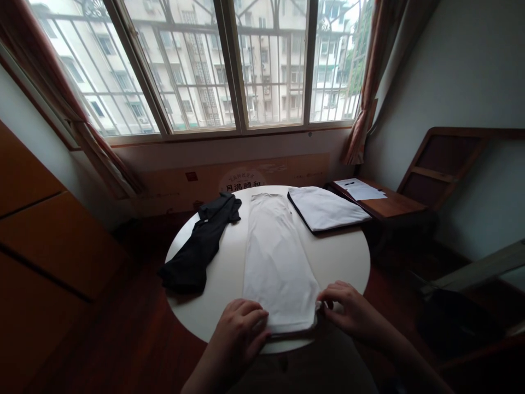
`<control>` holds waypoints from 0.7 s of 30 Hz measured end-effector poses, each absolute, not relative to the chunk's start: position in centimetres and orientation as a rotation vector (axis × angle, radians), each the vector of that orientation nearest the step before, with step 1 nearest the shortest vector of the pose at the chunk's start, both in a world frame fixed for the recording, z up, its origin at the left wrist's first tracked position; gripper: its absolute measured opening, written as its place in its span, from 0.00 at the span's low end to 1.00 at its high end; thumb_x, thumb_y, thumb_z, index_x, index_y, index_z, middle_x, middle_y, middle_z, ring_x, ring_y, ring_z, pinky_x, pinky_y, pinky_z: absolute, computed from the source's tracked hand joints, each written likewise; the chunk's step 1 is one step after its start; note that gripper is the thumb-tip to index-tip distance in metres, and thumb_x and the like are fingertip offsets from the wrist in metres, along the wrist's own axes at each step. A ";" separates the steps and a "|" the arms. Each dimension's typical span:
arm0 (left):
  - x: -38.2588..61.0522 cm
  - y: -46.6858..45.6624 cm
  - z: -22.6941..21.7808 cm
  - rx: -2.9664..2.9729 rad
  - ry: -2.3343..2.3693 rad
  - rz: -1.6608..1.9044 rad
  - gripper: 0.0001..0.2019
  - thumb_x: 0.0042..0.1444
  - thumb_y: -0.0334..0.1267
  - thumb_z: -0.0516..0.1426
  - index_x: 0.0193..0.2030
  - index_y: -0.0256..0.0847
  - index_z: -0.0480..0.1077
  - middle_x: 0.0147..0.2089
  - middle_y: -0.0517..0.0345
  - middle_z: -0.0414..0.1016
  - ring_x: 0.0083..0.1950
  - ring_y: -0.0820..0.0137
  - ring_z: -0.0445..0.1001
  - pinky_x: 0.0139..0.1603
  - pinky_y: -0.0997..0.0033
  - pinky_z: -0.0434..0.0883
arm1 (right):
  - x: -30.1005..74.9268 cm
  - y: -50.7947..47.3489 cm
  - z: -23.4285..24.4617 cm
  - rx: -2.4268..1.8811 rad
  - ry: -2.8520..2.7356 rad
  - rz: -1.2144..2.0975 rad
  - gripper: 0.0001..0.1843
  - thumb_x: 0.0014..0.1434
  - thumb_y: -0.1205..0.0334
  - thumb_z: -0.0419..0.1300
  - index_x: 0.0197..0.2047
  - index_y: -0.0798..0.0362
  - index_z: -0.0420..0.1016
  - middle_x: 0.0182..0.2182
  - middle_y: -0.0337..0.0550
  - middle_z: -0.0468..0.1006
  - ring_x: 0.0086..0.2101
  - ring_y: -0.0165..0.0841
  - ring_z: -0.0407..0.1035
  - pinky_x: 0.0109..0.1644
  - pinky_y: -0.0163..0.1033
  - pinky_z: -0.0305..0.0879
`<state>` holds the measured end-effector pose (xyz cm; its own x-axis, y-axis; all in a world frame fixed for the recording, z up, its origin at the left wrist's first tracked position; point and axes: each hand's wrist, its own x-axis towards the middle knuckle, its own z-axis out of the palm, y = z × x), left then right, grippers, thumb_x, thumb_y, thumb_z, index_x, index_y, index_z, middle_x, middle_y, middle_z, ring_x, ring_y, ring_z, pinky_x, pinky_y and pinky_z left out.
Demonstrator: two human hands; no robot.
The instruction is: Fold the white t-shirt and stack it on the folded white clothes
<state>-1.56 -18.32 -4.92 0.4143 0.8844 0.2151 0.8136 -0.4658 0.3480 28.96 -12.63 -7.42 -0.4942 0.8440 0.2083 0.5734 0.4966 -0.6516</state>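
Note:
A long white garment (276, 257), folded into a narrow strip, lies down the middle of a round white table (344, 257). My left hand (240, 331) grips its near left corner with curled fingers. My right hand (348, 312) pinches the near right corner at the table's front edge. A crumpled black garment (200, 241) lies to the left of the strip. At the back right of the table rests a folded white garment with a dark edge (326, 208).
Behind the table a cardboard sheet (241, 178) leans under a large barred window (229, 65). To the right a wooden side table (389, 205) carries papers (361, 190). Wooden panels (45, 241) stand on the left; a dark floor surrounds the table.

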 end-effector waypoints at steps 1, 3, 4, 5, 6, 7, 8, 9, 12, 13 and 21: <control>-1.1 -18.3 -4.9 2.473 1.501 0.534 0.12 0.56 0.32 0.64 0.47 0.44 0.78 0.47 0.54 0.80 0.48 0.59 0.77 0.53 0.56 0.74 | 28.9 -12.6 -7.2 -1.178 -2.180 0.742 0.07 0.59 0.63 0.61 0.38 0.49 0.82 0.31 0.42 0.79 0.35 0.38 0.72 0.44 0.43 0.68; -0.4 -18.1 -4.7 2.460 1.508 0.495 0.12 0.57 0.32 0.63 0.48 0.44 0.78 0.47 0.53 0.80 0.49 0.58 0.76 0.53 0.55 0.72 | 28.9 -12.5 -6.9 -1.186 -2.072 0.828 0.09 0.62 0.57 0.60 0.38 0.51 0.81 0.31 0.43 0.79 0.34 0.37 0.71 0.41 0.41 0.68; -0.1 -18.1 -4.7 2.451 1.520 0.469 0.11 0.58 0.32 0.62 0.48 0.44 0.77 0.47 0.53 0.79 0.49 0.58 0.76 0.53 0.54 0.72 | 28.9 -12.5 -6.8 -1.174 -2.027 0.872 0.11 0.63 0.55 0.60 0.38 0.51 0.80 0.32 0.43 0.79 0.34 0.37 0.71 0.40 0.40 0.68; 0.2 -18.1 -4.6 2.441 1.536 0.444 0.10 0.59 0.33 0.62 0.48 0.44 0.77 0.47 0.53 0.79 0.49 0.58 0.75 0.53 0.54 0.71 | 29.0 -12.5 -6.7 -1.152 -1.990 0.920 0.12 0.64 0.53 0.59 0.39 0.51 0.80 0.33 0.42 0.79 0.35 0.37 0.71 0.40 0.39 0.67; 0.4 -18.0 -4.5 2.430 1.553 0.422 0.09 0.60 0.33 0.61 0.47 0.44 0.77 0.47 0.53 0.78 0.49 0.58 0.75 0.53 0.54 0.71 | 29.0 -12.5 -6.7 -1.122 -1.957 0.974 0.13 0.64 0.52 0.59 0.39 0.52 0.80 0.33 0.42 0.79 0.35 0.37 0.71 0.40 0.39 0.67; 0.6 -18.0 -4.4 2.419 1.563 0.401 0.09 0.60 0.34 0.61 0.47 0.44 0.76 0.47 0.53 0.78 0.49 0.58 0.74 0.52 0.55 0.71 | 29.0 -12.5 -6.6 -1.090 -1.927 1.030 0.14 0.65 0.51 0.58 0.40 0.52 0.80 0.33 0.42 0.79 0.35 0.36 0.71 0.40 0.38 0.67; 0.8 -18.0 -4.4 2.408 1.570 0.383 0.09 0.60 0.34 0.61 0.47 0.45 0.76 0.47 0.53 0.77 0.49 0.58 0.74 0.52 0.56 0.71 | 29.0 -12.5 -6.6 -1.060 -1.900 1.084 0.15 0.65 0.51 0.58 0.40 0.52 0.79 0.33 0.42 0.79 0.36 0.36 0.71 0.40 0.38 0.67; 0.9 -18.0 -4.4 2.400 1.574 0.368 0.09 0.60 0.35 0.62 0.47 0.45 0.76 0.47 0.53 0.77 0.49 0.59 0.73 0.52 0.57 0.71 | 29.0 -12.6 -6.6 -1.036 -1.878 1.128 0.15 0.65 0.51 0.58 0.39 0.53 0.79 0.33 0.42 0.79 0.36 0.36 0.72 0.40 0.38 0.67; 1.0 -18.0 -4.5 2.392 1.581 0.324 0.10 0.58 0.36 0.63 0.48 0.46 0.76 0.47 0.53 0.76 0.48 0.59 0.73 0.51 0.59 0.70 | 29.2 -12.7 -6.7 -1.041 -1.865 1.154 0.10 0.61 0.56 0.60 0.38 0.53 0.78 0.32 0.41 0.78 0.34 0.35 0.71 0.39 0.37 0.66; 0.9 -18.0 -4.6 2.395 1.580 0.313 0.11 0.58 0.35 0.63 0.48 0.46 0.76 0.46 0.53 0.76 0.48 0.58 0.73 0.50 0.58 0.70 | 29.4 -12.8 -6.7 -1.063 -1.874 1.131 0.08 0.60 0.59 0.60 0.37 0.53 0.78 0.32 0.41 0.78 0.34 0.35 0.70 0.39 0.37 0.66; 1.0 -18.4 -5.1 2.409 1.568 0.368 0.22 0.56 0.40 0.66 0.57 0.47 0.73 0.49 0.52 0.75 0.49 0.56 0.73 0.52 0.54 0.70 | 29.7 -12.9 -8.1 -1.171 -1.892 0.847 0.12 0.50 0.68 0.60 0.38 0.50 0.80 0.35 0.40 0.82 0.38 0.38 0.74 0.44 0.41 0.68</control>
